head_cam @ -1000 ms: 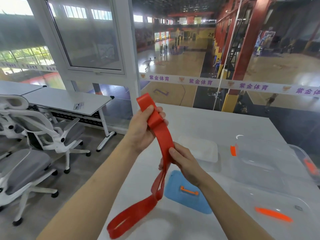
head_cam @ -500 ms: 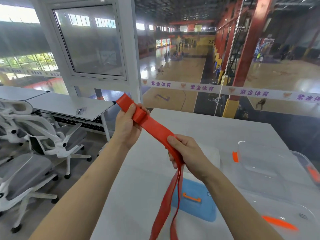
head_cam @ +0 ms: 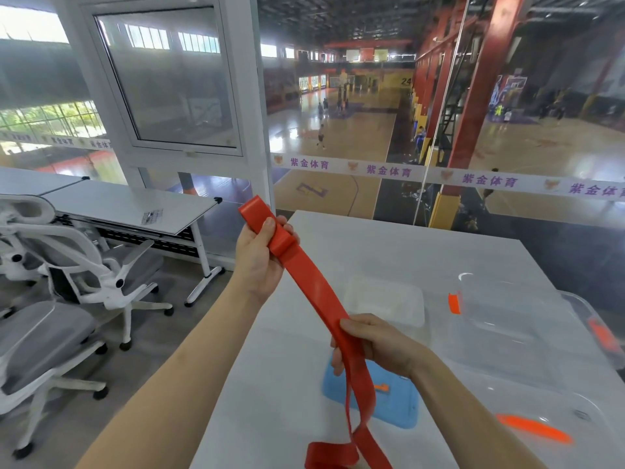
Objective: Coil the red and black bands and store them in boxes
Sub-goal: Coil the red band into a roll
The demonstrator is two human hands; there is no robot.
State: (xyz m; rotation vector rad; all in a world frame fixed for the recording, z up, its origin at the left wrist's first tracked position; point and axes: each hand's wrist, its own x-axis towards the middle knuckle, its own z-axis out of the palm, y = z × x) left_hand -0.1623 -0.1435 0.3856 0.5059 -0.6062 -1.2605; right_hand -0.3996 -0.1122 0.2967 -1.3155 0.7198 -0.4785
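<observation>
A long flat red band stretches diagonally above the white table. My left hand pinches its folded upper end at the table's far left corner. Lower down, my right hand is closed around the band's middle. The loose tail hangs below my right hand and curls on the table near the front edge. A clear plastic box with orange latches stands to the right. No black band is in view.
A blue lid with an orange handle lies flat under my right hand. A white lid rests behind it. A second clear box sits at the near right. White office chairs and a desk stand left of the table.
My left hand has tilted the band's top end leftward and my right hand has slid down the band toward me. The hanging tail now curls on the table.
</observation>
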